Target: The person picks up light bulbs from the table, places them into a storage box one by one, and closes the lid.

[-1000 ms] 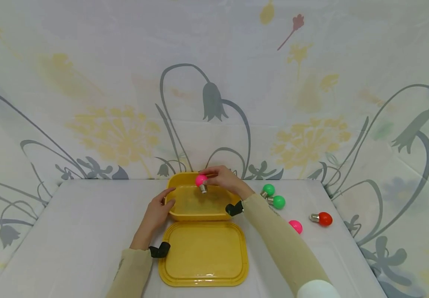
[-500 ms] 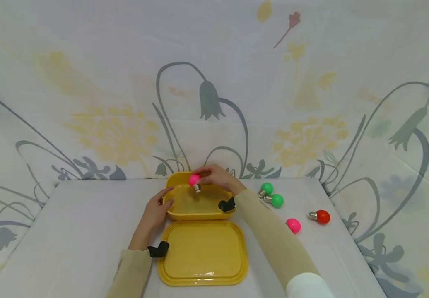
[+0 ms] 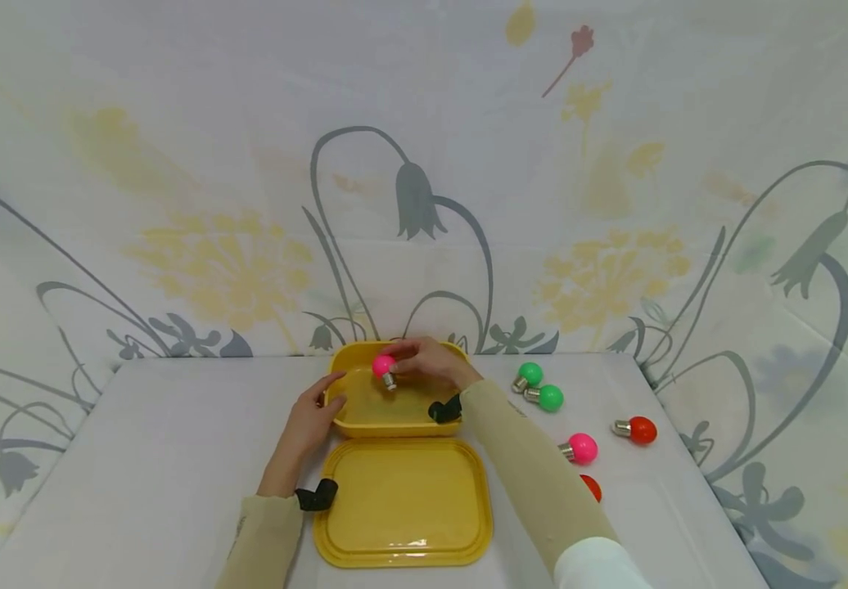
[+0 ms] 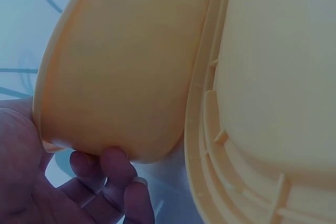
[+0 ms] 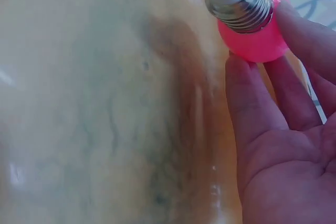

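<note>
A pink light bulb (image 3: pixel 382 366) with a silver screw base is pinched between the thumb and fingers of my right hand (image 3: pixel 426 360), over the far left part of a yellow plastic box (image 3: pixel 394 430). In the right wrist view the bulb's screw base (image 5: pixel 247 6) points toward the camera, with fingertips on the pink globe. My left hand (image 3: pixel 309 419) grips the box's left end; the left wrist view has its fingers (image 4: pixel 116 169) curled against the box's outer wall. The yellow lid (image 3: pixel 403 503) lies flat in front of the box.
Right of the box lie two green bulbs (image 3: pixel 551 398), another pink bulb (image 3: pixel 583 448) and a red bulb (image 3: pixel 642 430). A second red bulb (image 3: pixel 592 487) is partly hidden by the right sleeve (image 3: pixel 542 466). A floral cloth (image 3: pixel 424 270) hangs behind the table.
My right hand has moved left, then slightly down, with the pink bulb over the box. The left hand keeps its place. A second red bulb has come into view beside the right sleeve.
</note>
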The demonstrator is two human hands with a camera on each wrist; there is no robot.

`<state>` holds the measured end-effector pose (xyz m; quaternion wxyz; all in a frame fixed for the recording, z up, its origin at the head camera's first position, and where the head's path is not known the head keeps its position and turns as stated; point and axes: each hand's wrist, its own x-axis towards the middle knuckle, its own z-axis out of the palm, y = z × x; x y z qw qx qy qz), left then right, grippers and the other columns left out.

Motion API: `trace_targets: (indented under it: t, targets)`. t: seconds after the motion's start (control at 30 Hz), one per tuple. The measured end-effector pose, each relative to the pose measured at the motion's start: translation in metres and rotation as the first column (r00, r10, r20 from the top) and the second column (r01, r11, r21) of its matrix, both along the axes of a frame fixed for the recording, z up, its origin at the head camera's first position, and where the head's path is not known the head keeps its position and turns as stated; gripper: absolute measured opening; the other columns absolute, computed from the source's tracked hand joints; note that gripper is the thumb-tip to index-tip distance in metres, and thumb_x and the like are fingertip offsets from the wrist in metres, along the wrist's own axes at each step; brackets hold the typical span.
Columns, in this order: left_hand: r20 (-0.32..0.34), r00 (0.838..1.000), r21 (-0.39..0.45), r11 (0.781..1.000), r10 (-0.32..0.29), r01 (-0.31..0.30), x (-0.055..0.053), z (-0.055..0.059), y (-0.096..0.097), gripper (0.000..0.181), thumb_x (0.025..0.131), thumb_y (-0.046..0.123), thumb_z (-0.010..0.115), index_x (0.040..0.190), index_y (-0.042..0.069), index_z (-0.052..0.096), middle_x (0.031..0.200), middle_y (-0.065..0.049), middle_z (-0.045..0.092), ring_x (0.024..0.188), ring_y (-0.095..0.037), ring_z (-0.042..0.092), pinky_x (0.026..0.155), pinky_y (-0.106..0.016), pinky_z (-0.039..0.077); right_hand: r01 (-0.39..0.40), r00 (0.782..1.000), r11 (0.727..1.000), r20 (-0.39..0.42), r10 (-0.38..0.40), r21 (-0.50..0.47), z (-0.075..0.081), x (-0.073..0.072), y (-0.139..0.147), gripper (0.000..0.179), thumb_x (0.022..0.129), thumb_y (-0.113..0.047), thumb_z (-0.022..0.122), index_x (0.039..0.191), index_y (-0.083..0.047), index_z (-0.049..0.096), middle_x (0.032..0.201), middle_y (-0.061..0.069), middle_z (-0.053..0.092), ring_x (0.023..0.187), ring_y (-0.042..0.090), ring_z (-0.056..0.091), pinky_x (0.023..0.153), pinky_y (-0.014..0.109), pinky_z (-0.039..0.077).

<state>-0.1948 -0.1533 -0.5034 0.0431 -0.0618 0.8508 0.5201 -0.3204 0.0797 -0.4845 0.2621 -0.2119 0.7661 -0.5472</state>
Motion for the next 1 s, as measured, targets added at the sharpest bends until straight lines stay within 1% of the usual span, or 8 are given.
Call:
trace_targets:
  t: [0.17,0.33,0.43,0.53,0.6,0.7,0.83,1.0]
  targets:
    - [-0.007,1.0,-0.003,1.0,-0.002,0.002,-0.001,-0.001,0.001,0.05,0.1,0.021,0.056,0.149,0.019,0.048,0.153,-0.022,0.038,0.121,-0.036,0.042,0.107,-0.052,0.037,0.031,0.991,0.993,0.133,-0.016,-0.114,-0.009,0.001,0.0,0.037,0.093,-0.003,0.066,0.129,0.0,0.064,0.126,0.01,0.065,0.103,0.022,0.063,0.096,0.033,0.051]
    - [-0.001,1.0,-0.012,1.0,0.002,-0.002,-0.001,-0.002,0.0,0.05,0.1,0.022,0.056,0.149,0.02,0.048,0.15,-0.02,0.042,0.117,-0.034,0.042,0.103,-0.049,0.04,0.041,0.983,0.983,0.183,-0.008,-0.176,-0.012,0.003,-0.002,0.039,0.094,0.003,0.063,0.132,0.007,0.059,0.125,0.014,0.065,0.1,0.019,0.064,0.094,0.035,0.052]
    - [-0.013,1.0,-0.026,1.0,0.003,-0.004,-0.001,-0.001,-0.001,0.049,0.1,0.021,0.057,0.148,0.019,0.049,0.123,-0.019,0.055,0.103,-0.031,0.047,0.086,-0.04,0.044,0.043,0.978,0.981,0.21,-0.002,-0.188,-0.012,0.003,-0.004,0.039,0.094,0.004,0.062,0.132,0.008,0.058,0.125,0.014,0.065,0.099,0.019,0.064,0.094,0.035,0.053]
    - [-0.037,0.999,-0.052,0.999,-0.004,0.002,-0.001,0.001,-0.003,0.048,0.099,0.02,0.058,0.147,0.018,0.051,0.091,-0.012,0.048,0.085,-0.026,0.046,0.069,-0.032,0.038,0.049,0.97,0.98,0.241,-0.001,-0.193,-0.013,0.004,-0.005,0.038,0.094,0.005,0.061,0.132,0.008,0.057,0.124,0.014,0.065,0.1,0.019,0.065,0.094,0.036,0.053]
    - [-0.044,0.999,-0.055,0.998,-0.007,0.005,-0.001,0.002,-0.003,0.047,0.099,0.019,0.058,0.146,0.018,0.052,0.085,-0.01,0.043,0.08,-0.024,0.044,0.064,-0.03,0.036,0.057,0.967,0.979,0.255,-0.005,-0.197,-0.013,0.004,-0.005,0.038,0.094,0.006,0.061,0.132,0.009,0.056,0.123,0.014,0.066,0.099,0.019,0.065,0.094,0.036,0.053]
    - [-0.045,0.999,-0.049,0.999,-0.01,0.008,0.0,0.002,-0.004,0.047,0.1,0.018,0.057,0.146,0.017,0.051,0.096,-0.013,0.05,0.086,-0.026,0.046,0.066,-0.031,0.038,0.071,0.962,0.978,0.271,-0.016,-0.194,-0.012,0.006,-0.006,0.038,0.094,0.007,0.06,0.132,0.01,0.056,0.121,0.014,0.066,0.098,0.018,0.065,0.094,0.036,0.053]
    - [-0.041,0.999,-0.027,1.0,-0.005,0.004,0.002,0.003,-0.004,0.047,0.1,0.016,0.056,0.147,0.016,0.05,0.131,-0.02,0.052,0.106,-0.032,0.046,0.083,-0.038,0.041,0.083,0.963,0.981,0.268,-0.033,-0.178,-0.012,0.008,-0.007,0.037,0.094,0.006,0.061,0.13,0.01,0.057,0.12,0.015,0.067,0.098,0.018,0.065,0.094,0.035,0.053]
    - [-0.037,0.999,-0.012,1.0,0.0,-0.001,0.002,0.004,-0.001,0.047,0.101,0.015,0.055,0.147,0.015,0.05,0.14,-0.022,0.048,0.112,-0.035,0.044,0.089,-0.043,0.04,0.089,0.967,0.985,0.25,-0.049,-0.151,-0.013,0.008,-0.006,0.036,0.093,0.007,0.062,0.128,0.009,0.06,0.12,0.016,0.066,0.096,0.018,0.065,0.093,0.035,0.053]
